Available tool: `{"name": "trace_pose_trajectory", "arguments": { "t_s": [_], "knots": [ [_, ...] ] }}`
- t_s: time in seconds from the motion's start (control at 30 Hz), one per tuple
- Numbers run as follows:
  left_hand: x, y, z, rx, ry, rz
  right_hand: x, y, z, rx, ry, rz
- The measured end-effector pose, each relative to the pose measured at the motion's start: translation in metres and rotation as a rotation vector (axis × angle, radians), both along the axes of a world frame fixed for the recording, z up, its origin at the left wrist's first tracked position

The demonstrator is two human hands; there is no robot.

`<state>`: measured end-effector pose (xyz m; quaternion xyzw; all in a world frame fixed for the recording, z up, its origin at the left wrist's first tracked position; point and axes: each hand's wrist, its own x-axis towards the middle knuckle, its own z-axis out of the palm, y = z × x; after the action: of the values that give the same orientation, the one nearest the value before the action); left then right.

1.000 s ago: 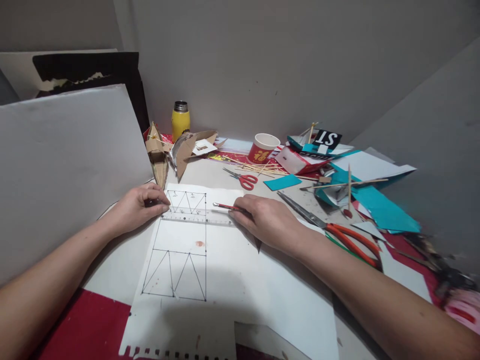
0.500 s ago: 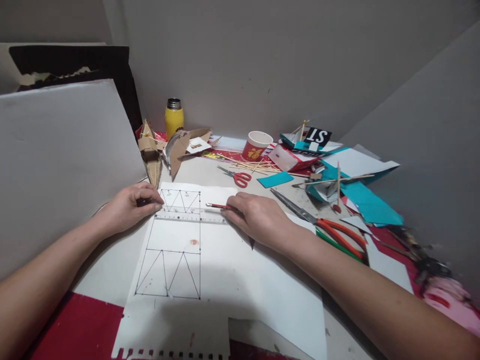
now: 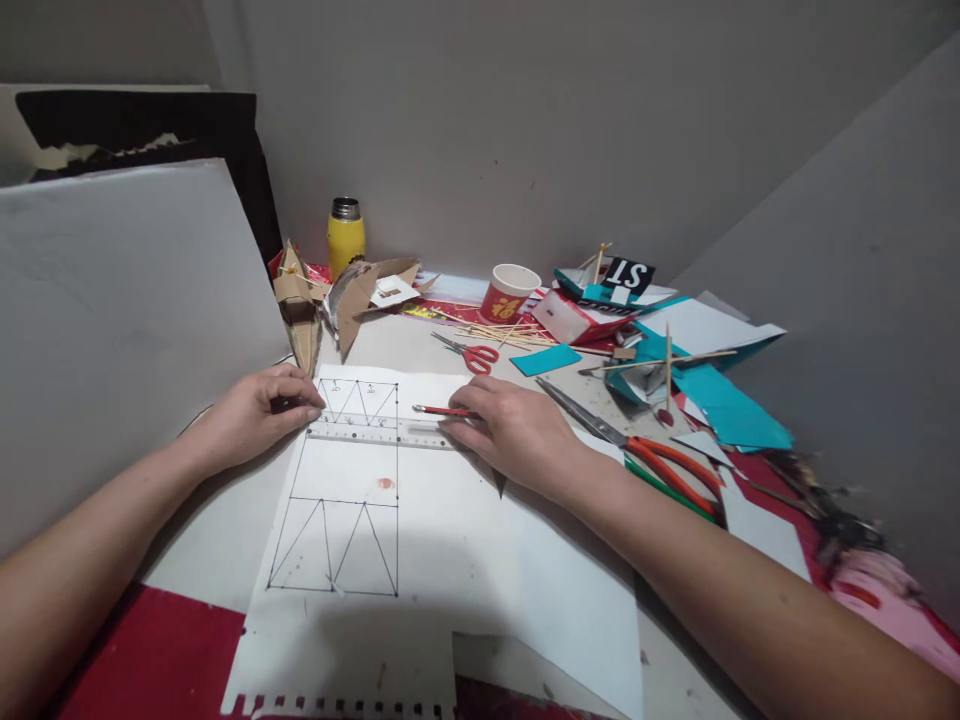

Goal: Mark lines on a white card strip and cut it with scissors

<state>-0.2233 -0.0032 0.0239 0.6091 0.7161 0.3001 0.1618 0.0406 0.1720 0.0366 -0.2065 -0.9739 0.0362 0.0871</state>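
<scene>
A clear ruler [image 3: 364,432] lies across a white sheet of paper [image 3: 435,560] with dark-lined rectangles and triangles drawn on it. My left hand [image 3: 274,405] is pinched closed at the ruler's left end, by the edge of the drawing. At the other end, my right hand [image 3: 517,430] is closed around a slim red and black pencil [image 3: 442,410], which points left above the ruler. That hand's fingers also rest on the ruler's right part and cover its end.
Large orange-handled scissors [image 3: 622,435] lie right of my right hand; small red scissors [image 3: 476,355] lie beyond. Behind stand a paper cup [image 3: 510,295], a yellow bottle [image 3: 346,240] and cardboard pieces [image 3: 352,310]. Teal card scraps [image 3: 739,405] lie at right. A white board [image 3: 127,340] stands at left.
My right hand has shifted slightly relative to the ruler, and the pencil sits a little further right over the paper. The left hand stays in place. The whole view has drifted slightly.
</scene>
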Motion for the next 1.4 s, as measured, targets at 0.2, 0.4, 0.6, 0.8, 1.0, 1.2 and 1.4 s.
{"name": "trace_pose_trajectory", "arguments": {
  "t_s": [0.2,0.4,0.6,0.8,1.0,1.2,1.4],
  "knots": [
    [0.001,0.0,0.001,0.003,-0.014,-0.001,0.002,0.002,0.005,-0.126,0.028,-0.02],
    [0.003,-0.001,0.002,0.008,-0.027,0.002,0.003,0.002,0.005,-0.183,0.058,0.0],
    [0.002,-0.002,0.001,0.027,-0.027,-0.008,0.002,0.002,0.013,-0.232,0.113,-0.014],
    [0.002,-0.002,0.002,0.035,-0.02,-0.017,-0.001,0.003,0.028,-0.349,0.122,0.03],
    [0.0,0.0,0.003,0.08,-0.007,-0.021,0.012,0.012,0.067,-0.723,0.201,-0.035],
    [-0.001,0.001,0.004,0.067,0.008,0.002,0.027,0.012,0.069,-0.585,0.123,-0.116],
    [0.001,-0.002,0.005,0.052,0.002,-0.002,0.008,0.003,0.028,-0.341,-0.101,0.115]
  ]
}}
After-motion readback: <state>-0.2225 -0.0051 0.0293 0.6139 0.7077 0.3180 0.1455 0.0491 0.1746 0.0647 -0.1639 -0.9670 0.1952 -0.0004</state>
